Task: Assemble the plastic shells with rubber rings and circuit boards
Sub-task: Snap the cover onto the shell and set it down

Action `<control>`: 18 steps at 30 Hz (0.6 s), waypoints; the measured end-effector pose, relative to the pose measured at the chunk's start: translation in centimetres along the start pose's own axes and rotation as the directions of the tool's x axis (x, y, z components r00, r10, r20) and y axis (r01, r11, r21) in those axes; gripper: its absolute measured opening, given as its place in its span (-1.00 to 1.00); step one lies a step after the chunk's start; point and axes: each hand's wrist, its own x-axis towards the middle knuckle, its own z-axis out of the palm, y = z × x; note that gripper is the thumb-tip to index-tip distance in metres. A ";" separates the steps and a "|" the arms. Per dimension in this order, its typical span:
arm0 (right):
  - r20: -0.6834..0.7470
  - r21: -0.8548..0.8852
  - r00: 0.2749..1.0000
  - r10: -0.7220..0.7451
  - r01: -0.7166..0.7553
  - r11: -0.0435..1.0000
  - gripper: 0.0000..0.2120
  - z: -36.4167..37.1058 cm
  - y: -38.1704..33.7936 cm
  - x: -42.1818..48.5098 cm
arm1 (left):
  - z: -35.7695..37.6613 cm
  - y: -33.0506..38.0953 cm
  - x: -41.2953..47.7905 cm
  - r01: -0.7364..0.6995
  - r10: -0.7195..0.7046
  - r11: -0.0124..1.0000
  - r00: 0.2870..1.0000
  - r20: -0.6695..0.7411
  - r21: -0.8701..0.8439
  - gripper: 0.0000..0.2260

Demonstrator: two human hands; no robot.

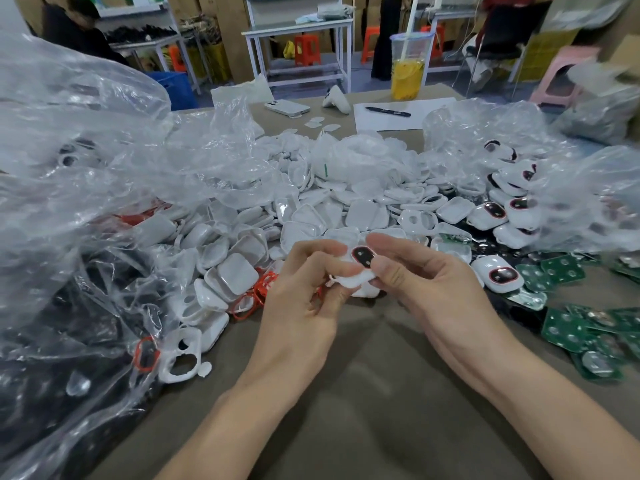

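Observation:
Both my hands hold one white plastic shell [355,279] just above the brown table. Its dark oval window with a red rubber ring [363,256] faces up. My left hand [304,289] pinches the shell's left side, and my right hand [422,285] grips its right side with the thumb beside the ring. Behind the hands lies a big heap of white shells [311,209]. Loose red rubber rings [258,296] lie at the left of my left hand. Green circuit boards [571,327] are spread at the right. Finished shells with rings [498,273] sit right of my right hand.
Crumpled clear plastic bags [104,174] cover the left side, and another bag [554,161] sits at the right. At the far edge lie a phone [286,107], paper with a pen [388,111] and a cup of yellow drink [408,69]. A shell frame [180,355] with a ring lies front left.

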 end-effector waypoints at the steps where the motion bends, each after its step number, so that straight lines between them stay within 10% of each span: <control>1: -0.003 -0.001 1.000 0.009 -0.009 1.000 -0.57 -0.1 0.0 0.1 | 0.0 0.0 -0.1 0.014 -0.014 1.000 0.999 0.033 0.012 -0.67; 13: -0.052 0.082 0.999 -0.004 0.009 0.997 -0.64 -0.3 0.1 0.3 | -0.3 -0.1 0.6 0.371 -0.268 0.823 0.921 0.283 -0.429 -0.71; 18: -0.016 0.035 1.000 -0.008 0.008 0.999 -0.75 -0.1 0.4 0.2 | -0.3 -0.6 0.4 0.336 -0.259 0.884 0.931 0.257 -0.326 -0.80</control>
